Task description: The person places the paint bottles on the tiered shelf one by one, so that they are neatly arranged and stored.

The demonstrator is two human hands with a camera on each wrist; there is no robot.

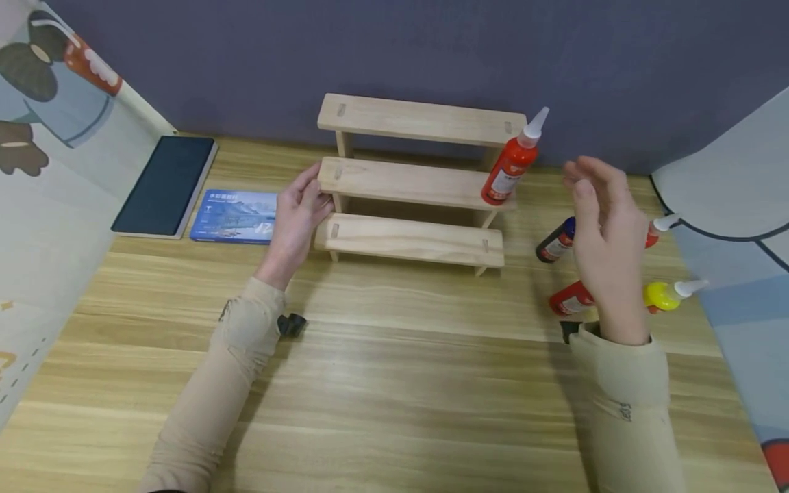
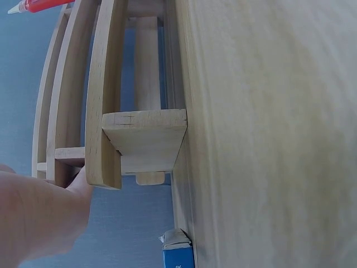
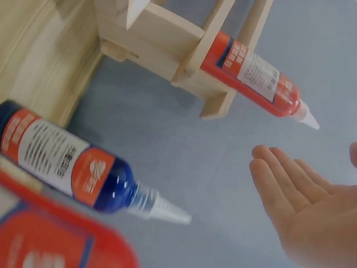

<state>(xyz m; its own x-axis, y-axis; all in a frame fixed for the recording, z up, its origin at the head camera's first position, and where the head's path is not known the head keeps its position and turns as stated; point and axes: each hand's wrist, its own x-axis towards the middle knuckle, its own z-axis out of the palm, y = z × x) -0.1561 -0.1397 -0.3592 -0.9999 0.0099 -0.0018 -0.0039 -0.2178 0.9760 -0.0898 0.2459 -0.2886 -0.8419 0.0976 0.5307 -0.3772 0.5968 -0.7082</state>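
A three-tier wooden display stand (image 1: 407, 181) stands against the back wall. At its left end my left hand (image 1: 294, 222) grips the middle step, the thumb near the edge of the board; the left wrist view hides the fingertips behind the wood. On the right end of the middle step a red bottle (image 1: 509, 172) with a white pointed nozzle stands upright. My right hand (image 1: 610, 253) is raised in the air to the right of it, empty, its fingers relaxed and apart from the bottle. Beneath that hand are a dark blue bottle (image 3: 70, 159) and another red bottle (image 1: 573, 299).
A yellow bottle (image 1: 662, 296) and a partly hidden red-bodied bottle (image 1: 652, 236) stand at the right. Left of the stand lie a blue box (image 1: 234, 218) with a mountain picture and a dark notebook (image 1: 165, 185). A dark blue wall (image 1: 407, 48) closes off the back.
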